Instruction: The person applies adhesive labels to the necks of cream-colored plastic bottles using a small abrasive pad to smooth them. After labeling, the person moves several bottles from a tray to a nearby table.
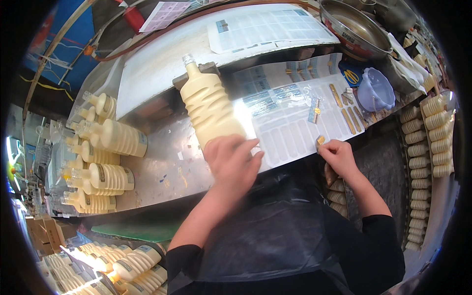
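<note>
A cream bottle [209, 101] with wavy ridges and a clear threaded neck lies with its neck end on a dark block [194, 74], its base toward me. My left hand [232, 160], slightly blurred, lies over the base end of this bottle with its fingers spread. My right hand [338, 156] is closed in a pinch at the table's front edge. A small gold piece, like a label [320, 140], shows at its fingertips. Just beyond it lies a white sheet of clear-outlined labels [278, 142], with a small blue-and-gold label [314, 110] on it.
Several cream bottles [118, 137] lie stacked at left, with more at lower left [137, 260] and along the right [418, 182]. A lilac bucket [376, 91], yellow-handled scissors [351, 76] and a metal basin [356, 29] stand or lie at right. Another label sheet [270, 29] lies on the raised white board [162, 64].
</note>
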Demonstrator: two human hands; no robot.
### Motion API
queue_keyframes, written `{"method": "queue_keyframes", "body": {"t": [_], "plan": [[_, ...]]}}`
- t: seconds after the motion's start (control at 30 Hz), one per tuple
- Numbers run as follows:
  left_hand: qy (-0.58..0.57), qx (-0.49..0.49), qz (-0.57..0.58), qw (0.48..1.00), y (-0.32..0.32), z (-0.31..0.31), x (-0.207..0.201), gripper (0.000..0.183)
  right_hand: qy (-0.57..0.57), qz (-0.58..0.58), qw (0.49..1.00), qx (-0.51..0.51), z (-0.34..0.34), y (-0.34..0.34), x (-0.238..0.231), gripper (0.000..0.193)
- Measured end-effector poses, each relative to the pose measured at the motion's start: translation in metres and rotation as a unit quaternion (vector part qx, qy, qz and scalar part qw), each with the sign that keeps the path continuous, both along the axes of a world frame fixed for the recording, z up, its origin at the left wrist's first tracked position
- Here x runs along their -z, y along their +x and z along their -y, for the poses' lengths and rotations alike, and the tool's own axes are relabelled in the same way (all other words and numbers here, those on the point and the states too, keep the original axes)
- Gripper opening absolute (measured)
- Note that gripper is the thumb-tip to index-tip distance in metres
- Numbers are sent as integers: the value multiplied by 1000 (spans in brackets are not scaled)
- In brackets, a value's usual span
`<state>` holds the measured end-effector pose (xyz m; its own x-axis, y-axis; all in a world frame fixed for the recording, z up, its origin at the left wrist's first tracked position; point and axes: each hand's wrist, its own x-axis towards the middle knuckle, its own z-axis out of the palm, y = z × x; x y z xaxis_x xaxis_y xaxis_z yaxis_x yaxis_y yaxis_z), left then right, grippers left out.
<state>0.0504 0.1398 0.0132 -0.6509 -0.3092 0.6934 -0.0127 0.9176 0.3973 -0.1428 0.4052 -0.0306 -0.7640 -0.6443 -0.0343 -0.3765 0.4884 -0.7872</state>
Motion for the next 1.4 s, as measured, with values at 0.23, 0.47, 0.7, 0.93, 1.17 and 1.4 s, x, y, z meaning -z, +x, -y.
{"method": "queue_keyframes", "body": {"t": [0.23,0.47,0.7,0.93,1.17,1.4], "plan": [[-54,-32,34,997,-32,-9,-32,36,-167,302,934,-91,98,36,-89,31],[-11,-107,-33,994,-20,25,-36,18,-200,177,946,-184,151,40,-102,36],[415,-8,-109,903,-12,57,-40,5,-102,390,884,-238,211,22,-91,33],[550,-49,-170,816,-30,103,-28,12,-166,310,918,-183,257,4,-86,19],[561,-103,-183,801,-48,127,-3,15,-175,241,944,-141,296,-20,-71,17],[615,-104,-194,758,-53,125,-4,15,-136,241,951,-140,304,-24,-63,16]]}}
